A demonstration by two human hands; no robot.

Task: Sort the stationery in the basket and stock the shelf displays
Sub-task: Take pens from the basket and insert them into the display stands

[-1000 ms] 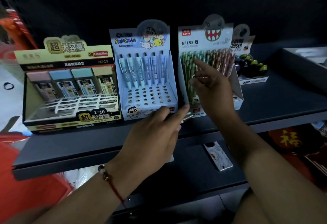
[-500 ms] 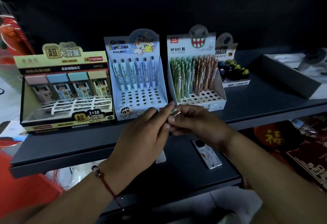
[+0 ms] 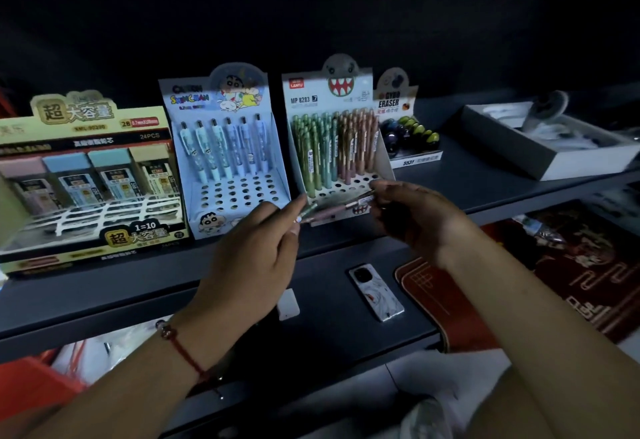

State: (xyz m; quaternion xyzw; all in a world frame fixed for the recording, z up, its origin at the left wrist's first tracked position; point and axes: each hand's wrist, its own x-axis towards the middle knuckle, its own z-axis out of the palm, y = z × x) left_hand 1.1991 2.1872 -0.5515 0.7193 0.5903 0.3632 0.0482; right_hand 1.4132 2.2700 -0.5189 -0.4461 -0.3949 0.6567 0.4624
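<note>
- Red cord bracelet (image 3: 180,348) sits on your left wrist, nearest the camera, with both forearms reaching up toward the shelf.
- Your left hand (image 3: 249,262) has its thumb and forefinger pinched on one end of a small bunch of pens (image 3: 332,208); the other fingers curl loosely below.
- Your right hand (image 3: 415,216) pinches the opposite end of one pinkish pen from that bunch, so each grip is closed on the pens, which lie nearly level between the hands, just in front of the shelf edge.
- Below them, on the lower shelf (image 3: 329,341), lies a white patterned phone (image 3: 375,291).
- On the upper shelf (image 3: 491,189), right behind the pens, stands the monster-mouth pen display (image 3: 332,133), its rear holes filled with green and pink pens and its front holes bare.
- To its left stands the cartoon pen display (image 3: 225,147) with one row of blue pens, then the pencil-lead box (image 3: 86,175).
- Farther right are the eraser display (image 3: 405,126) and a grey tray (image 3: 547,140).
</note>
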